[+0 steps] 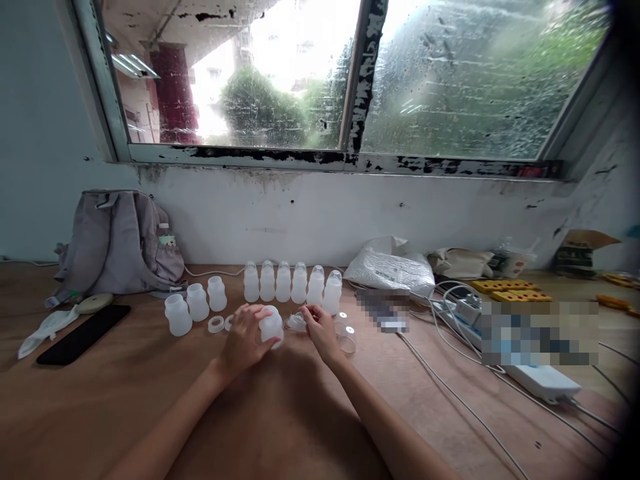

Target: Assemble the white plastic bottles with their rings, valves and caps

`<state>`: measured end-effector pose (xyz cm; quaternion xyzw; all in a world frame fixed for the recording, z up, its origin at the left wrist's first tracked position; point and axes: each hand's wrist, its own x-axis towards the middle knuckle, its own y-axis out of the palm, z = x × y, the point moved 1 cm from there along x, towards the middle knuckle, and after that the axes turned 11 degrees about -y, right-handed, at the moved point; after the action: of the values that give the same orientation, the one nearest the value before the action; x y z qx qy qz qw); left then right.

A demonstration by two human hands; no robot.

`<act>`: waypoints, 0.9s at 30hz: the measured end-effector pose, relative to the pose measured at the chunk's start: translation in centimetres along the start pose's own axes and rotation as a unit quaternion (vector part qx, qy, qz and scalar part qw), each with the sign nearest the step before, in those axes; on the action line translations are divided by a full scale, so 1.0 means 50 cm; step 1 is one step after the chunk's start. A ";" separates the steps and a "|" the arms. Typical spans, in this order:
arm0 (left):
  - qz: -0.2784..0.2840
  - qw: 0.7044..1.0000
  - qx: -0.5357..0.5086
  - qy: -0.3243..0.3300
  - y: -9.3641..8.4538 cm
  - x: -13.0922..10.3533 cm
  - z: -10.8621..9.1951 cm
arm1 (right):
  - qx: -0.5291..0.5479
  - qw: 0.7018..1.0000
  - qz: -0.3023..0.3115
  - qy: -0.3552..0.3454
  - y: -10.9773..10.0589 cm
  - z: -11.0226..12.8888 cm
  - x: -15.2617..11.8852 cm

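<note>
My left hand (244, 339) is wrapped round a frosted white bottle (271, 325) at the middle of the table. Just right of it, the fingertips of my right hand (320, 328) pinch together at a small clear part (297, 323); whether they lift it or only touch it is hard to see. Open-topped bottles (178, 315) stand to the left, with white rings (216, 325) beside my left hand. Behind both hands, several bottles with clear caps (283, 282) form a row. Clear caps (347, 340) rest beside my right wrist.
A grey backpack (117, 240) and a black flat object (84, 335) lie at the left. Against the wall is a silver bag (393, 265). Cables and a white power strip (543, 382) spread over the right side, near yellow blocks (511, 291).
</note>
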<state>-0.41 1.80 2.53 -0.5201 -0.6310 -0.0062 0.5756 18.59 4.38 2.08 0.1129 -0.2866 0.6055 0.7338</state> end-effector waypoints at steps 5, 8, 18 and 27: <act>-0.051 0.985 0.154 -0.056 -0.054 0.083 0.086 | -0.012 0.999 0.026 -0.018 0.011 0.001 -0.010; -0.021 0.968 0.241 -0.073 -0.059 0.125 0.138 | -0.043 0.997 0.043 -0.042 0.022 0.001 -0.018; 0.000 0.930 0.348 -0.118 -0.006 0.136 0.197 | -0.254 0.930 0.199 -0.175 0.059 0.009 -0.071; -0.035 0.933 0.339 -0.116 0.007 0.127 0.218 | -0.313 0.906 0.249 -0.140 0.073 0.012 -0.087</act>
<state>-6.75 12.71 3.33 -0.2688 -0.6756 0.2487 0.6399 14.49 1.36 -0.54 -0.1139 -0.5799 0.6254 0.5095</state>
